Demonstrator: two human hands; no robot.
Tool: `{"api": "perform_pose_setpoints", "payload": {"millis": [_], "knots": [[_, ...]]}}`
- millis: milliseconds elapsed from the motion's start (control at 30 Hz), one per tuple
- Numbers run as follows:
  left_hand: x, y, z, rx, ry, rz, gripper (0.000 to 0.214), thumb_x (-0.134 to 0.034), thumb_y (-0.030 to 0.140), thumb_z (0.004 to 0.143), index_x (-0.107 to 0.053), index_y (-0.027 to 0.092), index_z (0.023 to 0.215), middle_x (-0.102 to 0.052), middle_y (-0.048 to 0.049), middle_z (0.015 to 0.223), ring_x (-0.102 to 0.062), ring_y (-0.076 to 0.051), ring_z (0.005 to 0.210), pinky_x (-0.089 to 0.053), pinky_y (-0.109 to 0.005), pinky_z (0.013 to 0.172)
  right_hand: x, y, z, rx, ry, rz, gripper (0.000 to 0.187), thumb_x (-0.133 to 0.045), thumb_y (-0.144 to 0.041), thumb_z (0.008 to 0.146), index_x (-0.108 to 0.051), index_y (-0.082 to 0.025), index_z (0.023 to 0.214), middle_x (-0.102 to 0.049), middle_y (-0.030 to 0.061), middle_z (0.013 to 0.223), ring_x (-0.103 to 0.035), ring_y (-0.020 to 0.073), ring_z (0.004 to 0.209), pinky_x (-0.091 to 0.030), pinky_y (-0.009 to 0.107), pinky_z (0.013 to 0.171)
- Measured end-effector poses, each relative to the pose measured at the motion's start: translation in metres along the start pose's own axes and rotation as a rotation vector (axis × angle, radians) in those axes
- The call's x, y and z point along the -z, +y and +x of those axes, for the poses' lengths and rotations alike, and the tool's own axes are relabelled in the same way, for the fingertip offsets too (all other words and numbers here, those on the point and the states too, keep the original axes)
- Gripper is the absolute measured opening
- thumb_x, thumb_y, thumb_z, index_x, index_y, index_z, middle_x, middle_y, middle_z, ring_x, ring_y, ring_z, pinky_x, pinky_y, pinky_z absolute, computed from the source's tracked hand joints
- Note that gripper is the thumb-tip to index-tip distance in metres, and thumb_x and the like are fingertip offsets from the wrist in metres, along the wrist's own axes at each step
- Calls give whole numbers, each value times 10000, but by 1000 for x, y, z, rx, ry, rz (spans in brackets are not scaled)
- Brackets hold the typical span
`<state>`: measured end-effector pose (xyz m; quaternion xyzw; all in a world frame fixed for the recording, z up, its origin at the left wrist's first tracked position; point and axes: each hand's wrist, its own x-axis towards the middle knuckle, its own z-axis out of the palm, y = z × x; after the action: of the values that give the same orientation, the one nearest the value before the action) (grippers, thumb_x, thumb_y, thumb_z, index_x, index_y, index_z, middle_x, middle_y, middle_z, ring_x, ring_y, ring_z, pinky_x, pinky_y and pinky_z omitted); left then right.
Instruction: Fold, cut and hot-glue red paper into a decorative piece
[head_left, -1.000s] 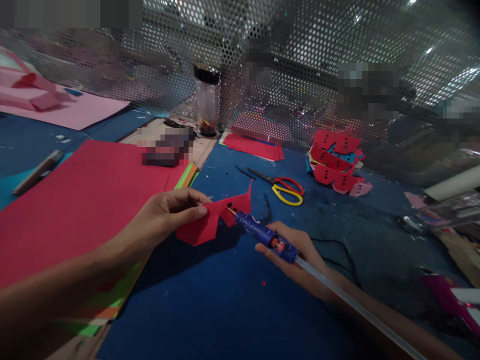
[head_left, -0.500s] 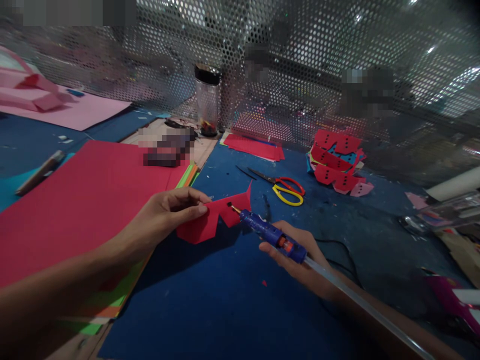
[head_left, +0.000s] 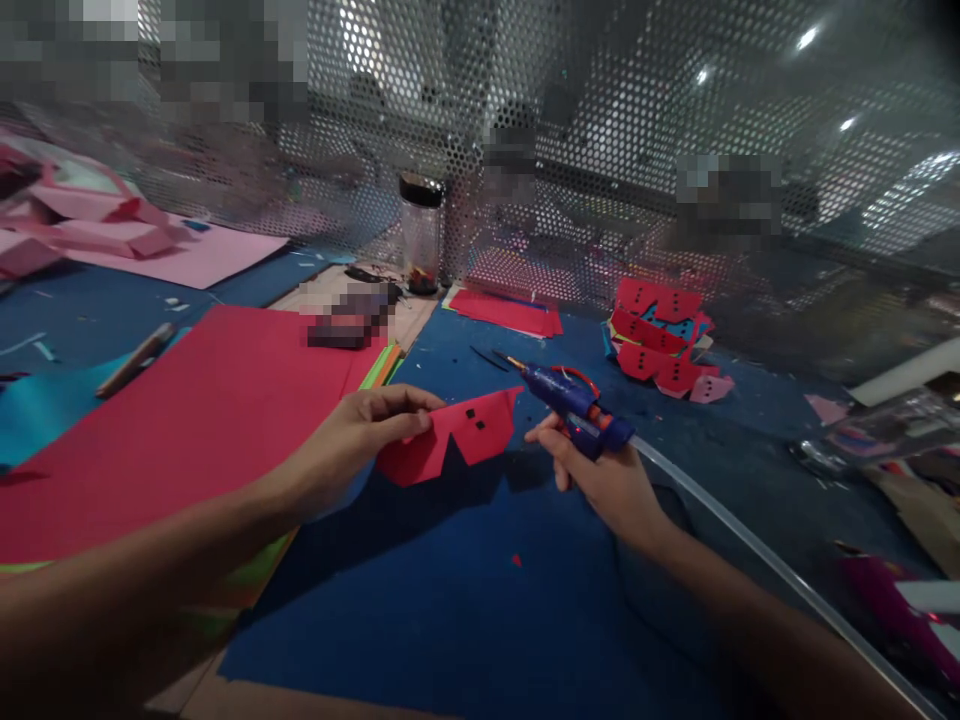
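Observation:
My left hand [head_left: 375, 435] pinches the left end of a folded red paper piece [head_left: 487, 435], which has a V-shaped notch in its lower edge. Two small black squares [head_left: 475, 420] show on the paper's right half. In my right hand [head_left: 600, 480] is a blue glue gun [head_left: 566, 395], its metal tip pointing up and left, apart from the paper. A long clear glue stick [head_left: 750, 550] sticks out of its back end. Behind the gun lie scissors [head_left: 576, 378], mostly hidden by it.
Red sheets [head_left: 225, 420] lie stacked on the left, with a craft knife [head_left: 135, 360] beside them. Similar dotted paper pieces [head_left: 660, 340] sit in a pile at the back right. A lidded jar [head_left: 421, 235] stands before a perforated metal screen [head_left: 600, 200].
The glue gun has moved up and to the right, away from the paper. A second black square now shows on the paper. My view has shifted slightly.

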<state>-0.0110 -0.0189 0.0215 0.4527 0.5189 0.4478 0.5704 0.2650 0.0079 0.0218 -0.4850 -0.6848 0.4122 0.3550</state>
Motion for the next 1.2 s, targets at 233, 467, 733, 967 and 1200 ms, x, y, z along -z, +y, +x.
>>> {"api": "perform_pose_setpoints", "payload": {"millis": [233, 467, 733, 967, 1200], "knots": [[-24, 1, 1, -39, 36, 71, 236, -789, 374, 787, -719, 183, 907, -656, 13, 706, -578, -113, 617, -448, -219, 567, -5, 3, 6, 9, 8, 142, 247, -723, -441, 882, -665, -215, 960, -585, -66, 609, -551, 101, 495, -495, 251, 543], [-28, -9, 4, -95, 43, 196, 272, -746, 418, 840, -691, 176, 952, -702, -24, 823, -637, -153, 690, -495, -253, 610, -8, 4, 11, -16, 21, 248, 227, -747, -375, 822, -643, -206, 931, -654, -36, 790, -525, 58, 461, -491, 224, 478], [-30, -14, 4, -80, -33, 237, 316, -729, 443, 850, -693, 155, 975, -713, -35, 816, -637, -144, 669, -472, -236, 587, -13, 9, 6, -38, 22, 235, 244, -759, -398, 827, -662, -211, 950, -664, -34, 807, -542, 64, 475, -508, 222, 489], [-33, -14, 6, 7, -90, 257, 371, -737, 465, 792, -677, 139, 958, -688, -40, 757, -580, -127, 605, -409, -228, 542, -15, 11, 4, -51, 11, 194, 274, -747, -444, 834, -673, -222, 977, -677, -23, 819, -557, 80, 484, -528, 244, 510], [-37, -10, 5, 3, -80, 320, 357, -735, 470, 773, -683, 139, 895, -641, -16, 722, -519, -110, 596, -371, -223, 537, -15, 10, 3, -61, 5, 184, 266, -742, -428, 830, -667, -214, 968, -675, -22, 810, -542, 76, 470, -522, 248, 502]]}}
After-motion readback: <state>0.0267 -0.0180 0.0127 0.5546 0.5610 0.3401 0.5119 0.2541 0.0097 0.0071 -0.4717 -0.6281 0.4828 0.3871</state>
